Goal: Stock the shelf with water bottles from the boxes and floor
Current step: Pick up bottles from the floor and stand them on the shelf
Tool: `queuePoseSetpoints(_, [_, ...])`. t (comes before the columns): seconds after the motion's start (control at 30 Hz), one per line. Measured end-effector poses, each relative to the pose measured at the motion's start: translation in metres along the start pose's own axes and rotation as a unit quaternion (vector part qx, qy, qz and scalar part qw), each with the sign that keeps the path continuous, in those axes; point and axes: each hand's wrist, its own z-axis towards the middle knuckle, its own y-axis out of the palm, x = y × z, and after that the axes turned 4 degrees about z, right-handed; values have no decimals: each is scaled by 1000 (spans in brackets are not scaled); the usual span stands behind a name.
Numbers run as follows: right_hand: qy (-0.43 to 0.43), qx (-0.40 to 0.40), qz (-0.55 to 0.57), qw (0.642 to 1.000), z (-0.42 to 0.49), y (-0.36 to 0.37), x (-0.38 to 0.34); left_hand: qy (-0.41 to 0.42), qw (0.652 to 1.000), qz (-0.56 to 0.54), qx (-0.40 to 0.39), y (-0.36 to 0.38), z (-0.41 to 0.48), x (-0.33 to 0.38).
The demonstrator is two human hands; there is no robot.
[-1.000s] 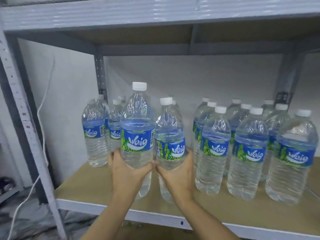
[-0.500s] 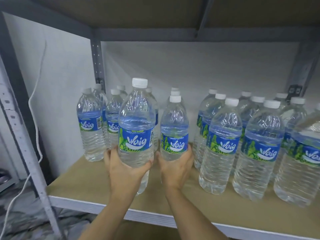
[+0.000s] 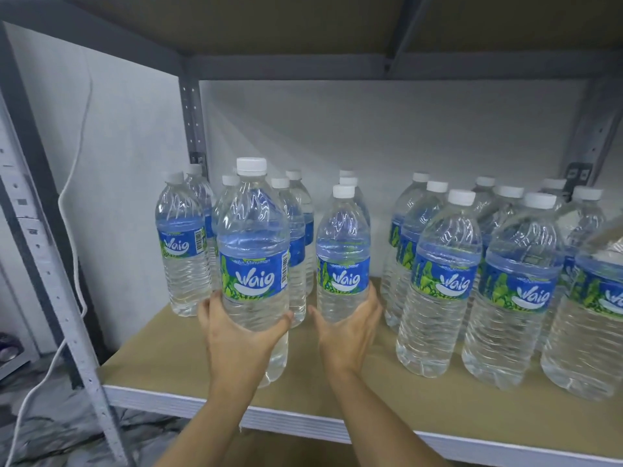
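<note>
My left hand (image 3: 237, 335) grips a clear water bottle (image 3: 253, 244) with a blue Waig label and white cap, held upright just above the front of the tan shelf board (image 3: 337, 396). My right hand (image 3: 347, 328) curls round the lower part of a second identical bottle (image 3: 343, 251), which stands farther back on the shelf in line with two bottles behind it. Several more bottles stand in a group at the back left (image 3: 182, 247) and in rows on the right (image 3: 438, 291).
Grey metal uprights (image 3: 50, 264) frame the shelf on the left, and another shelf board (image 3: 303, 25) lies overhead. A white cable (image 3: 72, 251) hangs down by the left wall. Crumpled grey sheeting (image 3: 50, 429) covers the floor below.
My right hand has pushed its bottle deeper onto the shelf, behind the row's front. My left hand has carried its bottle slightly forward over the shelf. The view has shifted lower and closer.
</note>
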Motion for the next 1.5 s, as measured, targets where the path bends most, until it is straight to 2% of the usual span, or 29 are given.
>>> queuePoseSetpoints(0.23, [3,-12,3,1000,4,1,0,-13,1000,-4,-5,1,0,-6])
queuePoseSetpoints(0.33, [17,-74,14,997,4,-7,8,-14,1000,-3,-7,1,1,-10])
queuePoseSetpoints(0.4, [68,-140,27,988,1,-16,23,-16,1000,-4,-11,1,2,-11])
queuePoseSetpoints(0.5, [133,-179,3,975,-2,-23,37,-9,1000,-10,-8,5,3,-13])
queuePoseSetpoints(0.73, [143,-153,28,977,-2,-19,37,-6,1000,-12,-21,19,11,-19])
queuePoseSetpoints(1.17, [133,-176,30,975,-1,-20,40,-25,999,19,-38,54,20,-47])
queuePoseSetpoints(1.33, [122,-183,14,976,0,-21,47,-56,994,30,-85,53,29,-53])
queuePoseSetpoints(1.5, [122,-177,3,977,1,-20,50,-67,990,-18,-121,51,31,-54])
